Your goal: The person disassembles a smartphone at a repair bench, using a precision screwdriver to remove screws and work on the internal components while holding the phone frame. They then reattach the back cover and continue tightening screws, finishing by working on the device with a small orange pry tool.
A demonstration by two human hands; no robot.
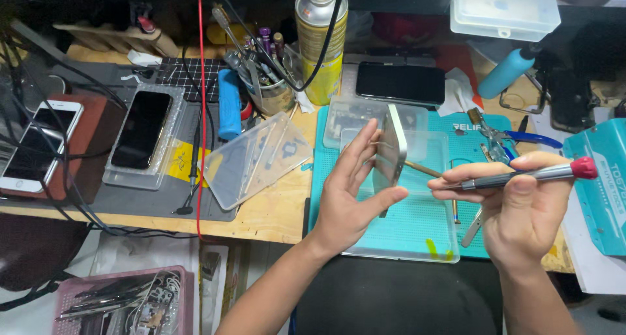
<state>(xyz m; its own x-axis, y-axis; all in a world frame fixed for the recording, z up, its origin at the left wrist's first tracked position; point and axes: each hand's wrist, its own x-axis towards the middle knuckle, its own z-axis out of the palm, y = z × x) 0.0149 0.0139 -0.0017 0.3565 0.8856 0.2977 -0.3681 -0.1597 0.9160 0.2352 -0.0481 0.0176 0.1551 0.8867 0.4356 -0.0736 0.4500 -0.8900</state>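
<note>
My left hand holds a silver phone body upright on its edge, fingers spread behind it and thumb under its lower end. My right hand grips a grey metal screwdriver with a red cap, held level, its tip pointing left at the phone's side. Both hands hover over a teal work mat. A clear plastic tray lies on the mat beneath the phone.
A yellow spray can and a cup of tools stand at the back. Phones lie at the left, a dark phone behind. Blue-handled pliers, clear lids, cables and a teal box crowd the bench.
</note>
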